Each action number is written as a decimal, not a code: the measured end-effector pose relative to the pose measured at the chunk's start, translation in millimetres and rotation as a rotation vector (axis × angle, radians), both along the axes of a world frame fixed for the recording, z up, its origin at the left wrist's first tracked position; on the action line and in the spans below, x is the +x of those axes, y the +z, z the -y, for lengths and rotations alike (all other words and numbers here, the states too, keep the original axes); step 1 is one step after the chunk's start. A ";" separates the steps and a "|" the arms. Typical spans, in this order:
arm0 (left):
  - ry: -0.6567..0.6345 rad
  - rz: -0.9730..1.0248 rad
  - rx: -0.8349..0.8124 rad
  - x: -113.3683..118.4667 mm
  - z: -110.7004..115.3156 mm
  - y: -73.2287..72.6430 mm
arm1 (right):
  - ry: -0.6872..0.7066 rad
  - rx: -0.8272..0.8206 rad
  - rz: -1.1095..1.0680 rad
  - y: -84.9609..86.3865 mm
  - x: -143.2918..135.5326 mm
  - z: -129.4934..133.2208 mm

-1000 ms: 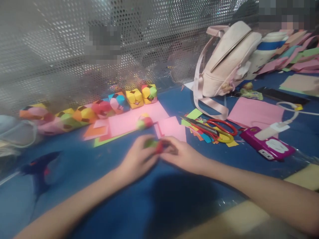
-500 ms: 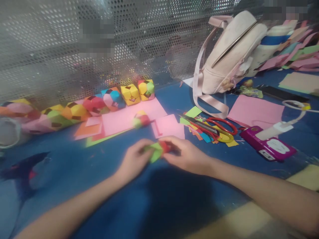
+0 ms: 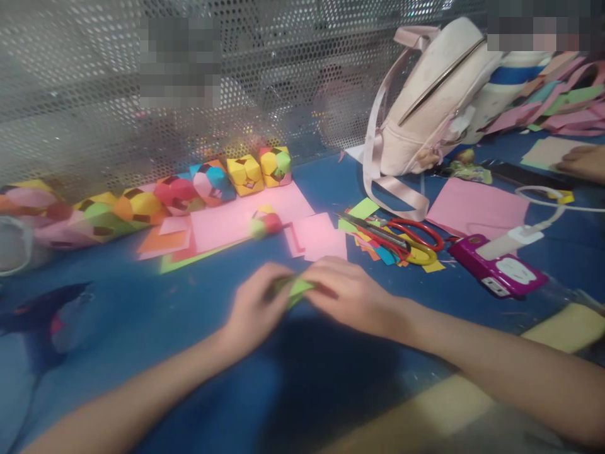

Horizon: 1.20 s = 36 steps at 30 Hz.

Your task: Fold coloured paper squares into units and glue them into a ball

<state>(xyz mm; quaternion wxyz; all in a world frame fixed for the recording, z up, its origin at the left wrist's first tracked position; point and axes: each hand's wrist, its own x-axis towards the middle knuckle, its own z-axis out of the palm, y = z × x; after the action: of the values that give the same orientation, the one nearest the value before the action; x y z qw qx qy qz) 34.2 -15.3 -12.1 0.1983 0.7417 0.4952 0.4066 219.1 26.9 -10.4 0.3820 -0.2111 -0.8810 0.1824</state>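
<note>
Between my two hands is a small folded piece of green paper (image 3: pixel 299 290), mostly covered by fingers. My left hand (image 3: pixel 262 296) pinches its left side with thumb and fingers. My right hand (image 3: pixel 347 293) grips the right side, its fingers curled over the paper. The red part is hidden from view now. Just beyond my hands sits a small folded paper ball (image 3: pixel 267 222) in red, green and yellow, on the edge of the pink paper sheets (image 3: pixel 222 224). A smaller stack of pink paper (image 3: pixel 319 234) lies right behind my fingers.
A row of colourful paper balls (image 3: pixel 177 195) lines the perforated metal panel (image 3: pixel 293 82). Scissors (image 3: pixel 378 236) rest on paper scraps at right, near a purple power strip (image 3: pixel 501 268). A pale backpack (image 3: pixel 435 94) stands behind. A glue gun (image 3: pixel 40 325) lies left. Another person's hand (image 3: pixel 583 162) is far right.
My right hand has closed further over the folded paper, covering its red part and leaving a smaller green area showing. Another person's hand has appeared at the right edge.
</note>
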 end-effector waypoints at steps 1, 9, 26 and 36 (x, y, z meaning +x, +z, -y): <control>0.015 0.018 -0.033 1.3 0.7 0.8 | 0.009 0.020 -0.006 -0.9 -0.5 0.4; -0.011 0.054 -0.068 0.0 0.3 1.0 | 0.063 -0.123 -0.026 3.1 1.1 0.5; -0.141 -0.051 0.165 -1.7 7.5 -0.7 | -0.004 0.253 -0.061 3.4 1.5 2.3; -0.205 0.384 -0.464 -4.6 5.5 5.2 | 0.048 0.602 -0.020 3.3 12.4 -10.7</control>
<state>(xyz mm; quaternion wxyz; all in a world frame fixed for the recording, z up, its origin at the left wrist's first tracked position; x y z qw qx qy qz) 29.7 -20.8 -6.9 0.4920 0.6324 0.4510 0.3932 231.4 37.6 -7.2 0.4316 -0.0657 -0.8965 -0.0759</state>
